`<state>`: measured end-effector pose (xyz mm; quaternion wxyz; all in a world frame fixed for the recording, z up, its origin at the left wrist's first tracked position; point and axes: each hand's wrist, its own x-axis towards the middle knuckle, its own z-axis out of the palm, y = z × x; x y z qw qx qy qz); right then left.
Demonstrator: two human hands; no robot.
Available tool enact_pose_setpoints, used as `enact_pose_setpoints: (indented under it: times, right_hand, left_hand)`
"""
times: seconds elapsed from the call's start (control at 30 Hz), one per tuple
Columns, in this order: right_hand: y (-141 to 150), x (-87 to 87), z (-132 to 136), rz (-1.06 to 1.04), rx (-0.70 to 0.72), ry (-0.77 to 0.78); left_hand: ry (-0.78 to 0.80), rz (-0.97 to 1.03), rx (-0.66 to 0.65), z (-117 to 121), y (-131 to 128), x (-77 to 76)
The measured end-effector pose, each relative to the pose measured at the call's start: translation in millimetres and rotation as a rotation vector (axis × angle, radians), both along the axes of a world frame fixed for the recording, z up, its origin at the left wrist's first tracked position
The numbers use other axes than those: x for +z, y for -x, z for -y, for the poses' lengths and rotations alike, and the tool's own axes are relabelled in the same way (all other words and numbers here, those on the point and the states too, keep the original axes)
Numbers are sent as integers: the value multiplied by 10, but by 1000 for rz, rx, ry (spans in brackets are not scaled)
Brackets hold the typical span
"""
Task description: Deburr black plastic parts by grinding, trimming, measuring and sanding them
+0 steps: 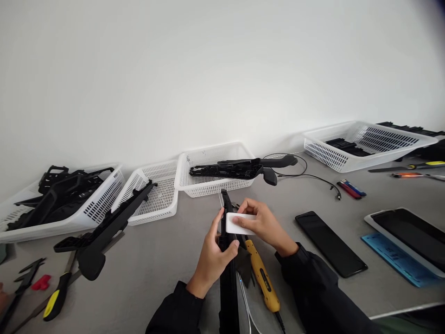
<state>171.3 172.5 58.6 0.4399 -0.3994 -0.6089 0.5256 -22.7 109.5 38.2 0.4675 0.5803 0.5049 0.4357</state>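
My left hand (216, 255) grips a long black plastic part (228, 297), thumb on one side and fingers on the other. The part runs away from me, its far tip rising past my fingers. Between the thumb and fingers of my right hand (259, 221) is a white rectangular block (236, 223), like a sponge or eraser, laid against the black part. Just right of the part lies a yellow corded tool (262, 276), with metal tweezers (245, 301) beside it. What touches the block's underside is hidden.
White baskets with black plastic parts line the wall: left (104, 199), middle-left (167, 204), middle (215, 188), right (342, 160). A black phone-like slab (330, 243) and a blue sheet (399, 260) lie right. A yellow-black file handle (57, 297) and calipers (26, 278) lie left, near another person's fingers (3, 295).
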Motion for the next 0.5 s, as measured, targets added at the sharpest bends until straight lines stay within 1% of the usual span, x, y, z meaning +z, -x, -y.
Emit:
enact_pose_setpoints:
  times: [0.07, 0.2, 0.33, 0.43, 0.5]
  right_hand:
    - [2, -2, 3, 2, 10, -4]
    - [-4, -20, 0, 2, -6, -19]
    - [2, -50, -16, -18, -6, -40]
    - [5, -59, -28, -20, -34, -54]
    - [1, -56, -31, -33, -21, -40]
  left_hand:
    - [-11, -11, 8, -1, 4, 9]
    - [29, 9, -24, -2, 18, 8]
    - [-24, -33, 10, -24, 35, -30]
    - [-27, -24, -8, -38, 41, -57]
    - [-36, -25, -10, -38, 38, -65]
